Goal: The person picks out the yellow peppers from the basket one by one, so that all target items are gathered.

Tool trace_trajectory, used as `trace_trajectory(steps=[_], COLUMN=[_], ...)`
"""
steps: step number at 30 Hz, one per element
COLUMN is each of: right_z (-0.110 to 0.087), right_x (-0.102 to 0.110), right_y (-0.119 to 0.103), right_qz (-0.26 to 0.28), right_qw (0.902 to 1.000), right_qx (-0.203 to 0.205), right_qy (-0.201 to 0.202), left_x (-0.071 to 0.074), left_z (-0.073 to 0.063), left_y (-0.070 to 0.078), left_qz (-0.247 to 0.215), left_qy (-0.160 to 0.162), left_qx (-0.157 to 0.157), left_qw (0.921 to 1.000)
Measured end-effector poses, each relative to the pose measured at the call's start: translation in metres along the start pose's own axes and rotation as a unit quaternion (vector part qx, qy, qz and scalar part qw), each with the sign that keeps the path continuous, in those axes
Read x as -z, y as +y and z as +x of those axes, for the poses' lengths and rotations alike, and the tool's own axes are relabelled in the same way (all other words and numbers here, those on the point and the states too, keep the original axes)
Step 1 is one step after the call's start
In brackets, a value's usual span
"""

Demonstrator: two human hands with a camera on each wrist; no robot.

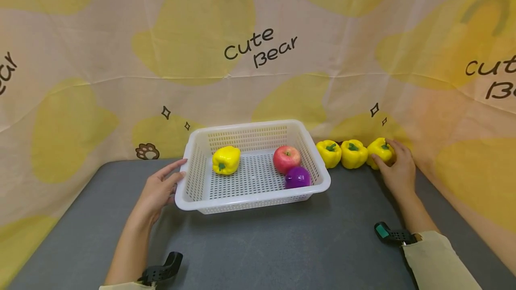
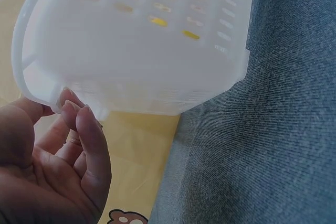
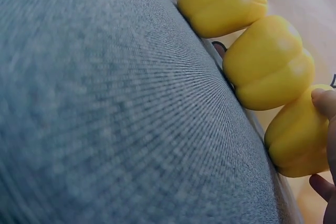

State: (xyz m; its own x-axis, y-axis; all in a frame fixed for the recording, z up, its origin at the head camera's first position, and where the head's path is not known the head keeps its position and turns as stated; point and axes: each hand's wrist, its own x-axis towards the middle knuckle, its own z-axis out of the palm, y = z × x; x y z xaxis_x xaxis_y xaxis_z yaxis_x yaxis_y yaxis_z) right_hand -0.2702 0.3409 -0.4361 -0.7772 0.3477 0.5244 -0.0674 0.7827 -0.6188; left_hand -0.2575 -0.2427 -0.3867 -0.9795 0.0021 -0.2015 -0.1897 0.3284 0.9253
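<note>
My left hand (image 1: 156,190) holds the left end of a white plastic basket (image 1: 254,202) by its rim. The left wrist view shows the fingers bent under the rim's corner, close against the basket wall (image 2: 147,61). Inside lie a yellow bell pepper (image 1: 226,160) on the left, a red apple (image 1: 287,159) and a shiny purple ball-like piece (image 1: 298,177) on the right. My right hand (image 1: 401,171) grips the rightmost yellow bell pepper (image 1: 378,148) between thumb and fingers. That pepper (image 3: 299,135) sits against its neighbour in the right wrist view.
Two more yellow bell peppers, one in the middle (image 1: 354,154) and one beside the basket (image 1: 329,153), stand in a row with the gripped one. Behind everything hangs a patterned cloth (image 1: 201,26), meeting the back edge of the dark grey table (image 1: 274,249).
</note>
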Motion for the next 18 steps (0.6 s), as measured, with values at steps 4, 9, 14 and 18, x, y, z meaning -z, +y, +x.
trace_trajectory(steps=[4,9,14,18], right_z=[-0.0013,-0.0019,-0.0023,-0.0024], right_x=[-0.0017,-0.0027,-0.0016,-0.0015], right_y=[0.0022,0.004,0.0053,0.0068], right_qz=[0.0,0.001,0.0,0.001], right_qw=[1.0,0.9999,0.9999,0.9999], right_qx=[0.002,0.01,0.012,0.012], right_qy=[0.007,0.013,0.01,0.011], left_x=[-0.0004,-0.0008,-0.0013,-0.0013], left_z=[-0.0012,-0.0025,-0.0029,-0.0028], left_y=[0.0006,0.0005,0.002,0.0028], left_qz=[0.002,0.001,0.004,0.001], left_qy=[0.002,0.005,0.005,0.005], left_qx=[0.003,0.006,0.003,0.002], left_qw=[1.0,1.0,1.0,1.0])
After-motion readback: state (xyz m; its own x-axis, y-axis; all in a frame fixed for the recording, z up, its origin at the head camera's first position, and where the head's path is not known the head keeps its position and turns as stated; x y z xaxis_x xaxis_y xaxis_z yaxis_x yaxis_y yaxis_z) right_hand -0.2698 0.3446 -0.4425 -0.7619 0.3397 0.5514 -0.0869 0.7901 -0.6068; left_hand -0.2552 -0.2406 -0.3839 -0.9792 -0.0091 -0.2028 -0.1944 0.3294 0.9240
